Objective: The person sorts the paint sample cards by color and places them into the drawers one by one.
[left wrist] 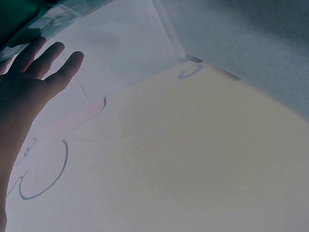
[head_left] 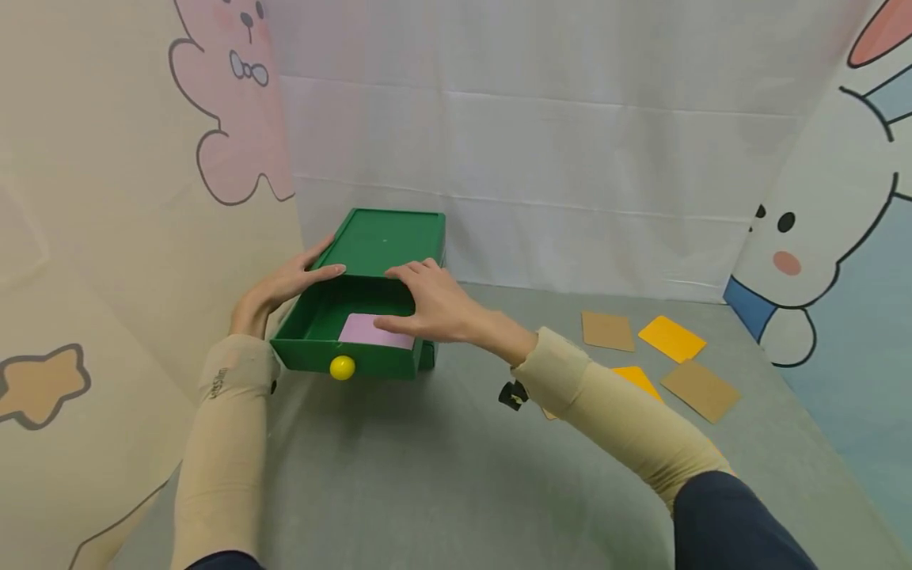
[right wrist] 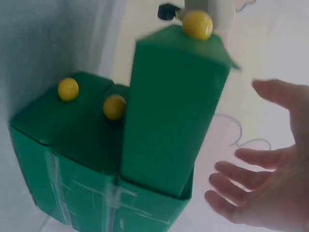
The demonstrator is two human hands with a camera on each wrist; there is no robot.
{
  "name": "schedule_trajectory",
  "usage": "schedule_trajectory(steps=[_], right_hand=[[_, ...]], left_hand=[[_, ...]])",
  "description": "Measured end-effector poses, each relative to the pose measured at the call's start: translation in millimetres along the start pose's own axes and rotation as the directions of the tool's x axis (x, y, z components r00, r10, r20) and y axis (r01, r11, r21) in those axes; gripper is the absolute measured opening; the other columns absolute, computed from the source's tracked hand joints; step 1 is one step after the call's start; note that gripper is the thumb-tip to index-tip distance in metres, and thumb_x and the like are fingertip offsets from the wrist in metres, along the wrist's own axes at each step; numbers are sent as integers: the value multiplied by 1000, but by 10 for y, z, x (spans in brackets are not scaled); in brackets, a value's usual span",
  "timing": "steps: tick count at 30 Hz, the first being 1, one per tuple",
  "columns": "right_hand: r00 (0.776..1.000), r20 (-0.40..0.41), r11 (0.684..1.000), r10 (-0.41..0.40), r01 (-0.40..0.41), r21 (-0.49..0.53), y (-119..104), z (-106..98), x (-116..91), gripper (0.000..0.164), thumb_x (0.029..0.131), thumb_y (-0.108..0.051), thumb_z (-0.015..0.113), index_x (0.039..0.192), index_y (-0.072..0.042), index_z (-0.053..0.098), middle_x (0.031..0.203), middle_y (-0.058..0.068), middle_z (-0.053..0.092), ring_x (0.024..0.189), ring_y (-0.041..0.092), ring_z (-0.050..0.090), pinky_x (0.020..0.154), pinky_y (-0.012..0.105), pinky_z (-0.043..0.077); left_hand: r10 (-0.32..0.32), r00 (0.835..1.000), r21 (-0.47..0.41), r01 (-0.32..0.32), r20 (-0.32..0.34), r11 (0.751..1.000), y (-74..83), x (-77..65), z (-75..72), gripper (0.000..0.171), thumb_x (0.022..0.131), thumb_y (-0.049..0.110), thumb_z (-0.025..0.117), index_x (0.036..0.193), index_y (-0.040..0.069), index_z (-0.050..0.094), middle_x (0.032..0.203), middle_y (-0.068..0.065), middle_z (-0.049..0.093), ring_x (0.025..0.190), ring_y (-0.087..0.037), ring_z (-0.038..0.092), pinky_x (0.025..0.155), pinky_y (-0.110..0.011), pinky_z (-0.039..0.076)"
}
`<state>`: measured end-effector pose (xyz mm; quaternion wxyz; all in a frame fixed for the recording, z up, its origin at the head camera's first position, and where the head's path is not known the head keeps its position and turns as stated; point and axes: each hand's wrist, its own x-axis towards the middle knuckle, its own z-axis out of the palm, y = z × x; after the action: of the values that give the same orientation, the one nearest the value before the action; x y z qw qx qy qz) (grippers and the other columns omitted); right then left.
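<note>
A green drawer cabinet [head_left: 392,237] has its top drawer [head_left: 381,362] pulled out, with a yellow knob [head_left: 343,367] on the front. Inside that drawer lies a lilac card [head_left: 363,331], partly behind the front wall. My left hand [head_left: 288,286] rests against the cabinet's left side, thumb over its top front edge; the left wrist view shows its fingers extended. Over the drawer's right part hovers my right hand [head_left: 442,305], fingers spread and holding nothing. In the right wrist view, that hand [right wrist: 270,169] is beside the pulled-out drawer [right wrist: 174,111].
Two lower drawers with yellow knobs [right wrist: 68,89] are pushed in. On the grey table [head_left: 456,475], right of the cabinet, lie brown cards [head_left: 608,331] and orange cards [head_left: 672,339], some partly behind the right sleeve [head_left: 613,404]. A white curtain [head_left: 541,150] hangs behind.
</note>
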<state>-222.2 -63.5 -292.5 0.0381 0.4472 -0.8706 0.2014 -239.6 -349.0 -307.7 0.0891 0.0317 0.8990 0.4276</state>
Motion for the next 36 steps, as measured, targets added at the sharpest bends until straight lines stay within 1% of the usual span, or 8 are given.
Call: schedule_trajectory(steps=[4,8,10,15,20,23,29,36], right_hand=[[980,-156,979,-123,146,145,-44,85,-268,49,88,-36,68,127,-8,60,126,6,62,111,20,53,97,35,47],[938,-274,912,-212,290,289,-154,226,-549,34,86,-24,70,115,-6,64,107,5,68,87,15,57,74,27,52],[939,-267,875,-215,307,375,-226,328,-679,30,86,-20,70,112,-7,65,99,4,68,78,11,56,66,25,51],[993,-58,781,-100,114,614,-395,703,-845,24,91,-25,64,111,-12,64,90,-1,66,69,1,53,64,20,51],[993,86,639,82,-119,760,-492,1078,-691,30,95,-38,58,111,-14,64,90,2,71,67,2,61,66,21,56],[978,85,564,189,-179,806,-548,1231,-567,36,95,-45,56,109,-13,64,86,5,74,62,9,63,63,24,57],[935,5,490,355,-191,851,-672,1387,-394,39,95,-49,55,100,-12,66,71,8,73,48,19,57,49,24,49],[891,-55,404,452,-149,903,-738,1475,-304,40,96,-47,55,89,-9,67,66,16,71,42,12,55,46,22,47]], left_hand=[[2,1000,18,-1,-18,1000,-109,89,-11,84,94,50,52,155,36,-5,164,-9,-5,149,-42,1,113,-71,7],[4,999,43,-2,-36,999,-242,196,-12,83,93,54,52,154,40,-4,164,-5,-4,150,-40,1,114,-71,8],[5,999,49,-3,-38,999,-263,214,-11,83,93,55,52,154,40,-3,164,-4,-4,150,-40,1,113,-71,8],[8,1000,26,-8,-24,1000,-135,111,1,84,94,50,52,155,34,-4,164,-7,-6,150,-41,-2,113,-71,6],[12,1000,21,-11,-21,1000,18,-2,32,84,95,47,51,156,31,-4,164,-9,-7,150,-42,-2,113,-71,5],[8,1000,27,-7,-16,1000,38,-11,45,84,95,49,51,155,32,-5,164,-10,-8,149,-43,-3,113,-71,5],[12,1000,29,-11,-5,1000,54,-24,34,83,95,46,51,156,30,-4,164,-10,-7,150,-41,-3,114,-70,5],[24,1000,27,-23,-8,999,57,-39,21,83,95,44,52,156,29,-3,164,-9,-6,150,-39,-3,115,-69,6]])
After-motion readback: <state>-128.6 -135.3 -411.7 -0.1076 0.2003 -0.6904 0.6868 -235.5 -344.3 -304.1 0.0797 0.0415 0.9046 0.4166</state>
